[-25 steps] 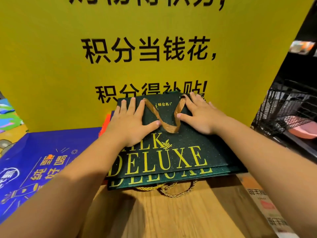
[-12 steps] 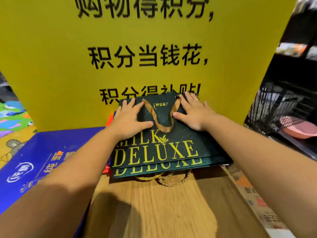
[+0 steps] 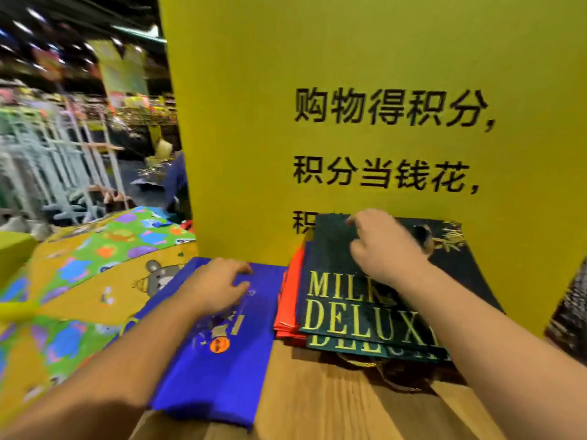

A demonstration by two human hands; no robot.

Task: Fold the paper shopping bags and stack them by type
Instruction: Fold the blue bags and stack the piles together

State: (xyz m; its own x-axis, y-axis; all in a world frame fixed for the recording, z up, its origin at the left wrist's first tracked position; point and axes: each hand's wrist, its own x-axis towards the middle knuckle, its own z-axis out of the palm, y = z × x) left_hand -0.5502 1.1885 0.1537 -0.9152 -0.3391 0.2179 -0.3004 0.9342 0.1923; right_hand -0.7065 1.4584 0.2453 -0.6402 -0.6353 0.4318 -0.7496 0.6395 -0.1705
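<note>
Reaching for the blue bag (image 3: 222, 376) beside the green stack (image 3: 330, 255).
Left hand (image 3: 219, 287) loose-fingered, holding nothing, over the far end of that bag, flat on the worktop (image 3: 317, 408) with long axis running away from the body. Right hand (image 3: 384, 246) curled atop the green stack alongside, grip too blurred to tell.

This is a shop, most likely a supermarket. A tall yellow sign (image 3: 381, 58) carries printed Chinese lines about earning points by shopping. To its left, blurred, long shelves (image 3: 136, 103) are crowded with colourful goods, with pale metal railings (image 3: 47, 154) nearby. Branded paper bags (image 3: 330, 258) lie stacked on a wooden counter (image 3: 317, 404).
</note>
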